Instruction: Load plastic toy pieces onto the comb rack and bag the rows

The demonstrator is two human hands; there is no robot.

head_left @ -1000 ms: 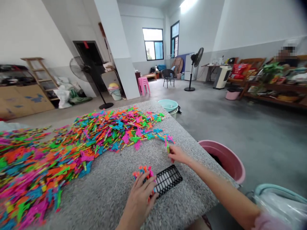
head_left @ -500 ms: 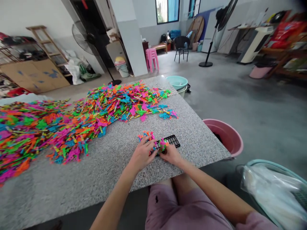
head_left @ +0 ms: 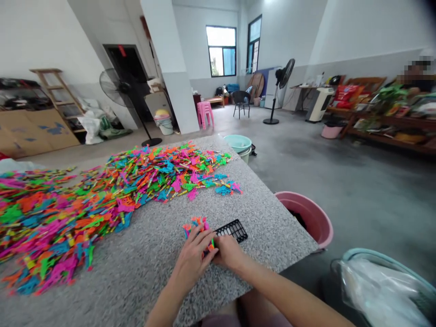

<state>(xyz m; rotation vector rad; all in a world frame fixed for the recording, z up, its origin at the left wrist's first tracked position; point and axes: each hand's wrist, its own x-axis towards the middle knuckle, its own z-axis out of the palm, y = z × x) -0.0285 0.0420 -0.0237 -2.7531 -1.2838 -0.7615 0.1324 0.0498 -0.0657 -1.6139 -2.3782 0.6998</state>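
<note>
A black plastic grid rack (head_left: 239,230) lies on the speckled stone table, its left part covered by my hands. At its left end stands a bunch of small bright plastic pieces (head_left: 205,224) in orange, pink, blue and green. My left hand (head_left: 192,255) curls over this bunch, with fingers and thumb around it. Close against it, my right hand (head_left: 230,253) is closed over the rack, its fingertips out of sight. An orange and green bit shows between the two hands. Whatever the right fingers grip is hidden.
A long heap of similar plastic pieces (head_left: 160,175) spreads over the table's far and left side. Past the right edge stand a pink tub (head_left: 320,220), a light-blue basin (head_left: 237,141) and a basket holding clear plastic bags (head_left: 378,286). A person sits far right.
My right hand has moved left, bringing the pink and green pieces it held up to the bunch under my left hand. More of the rack shows now. The camera view has tilted up.
</note>
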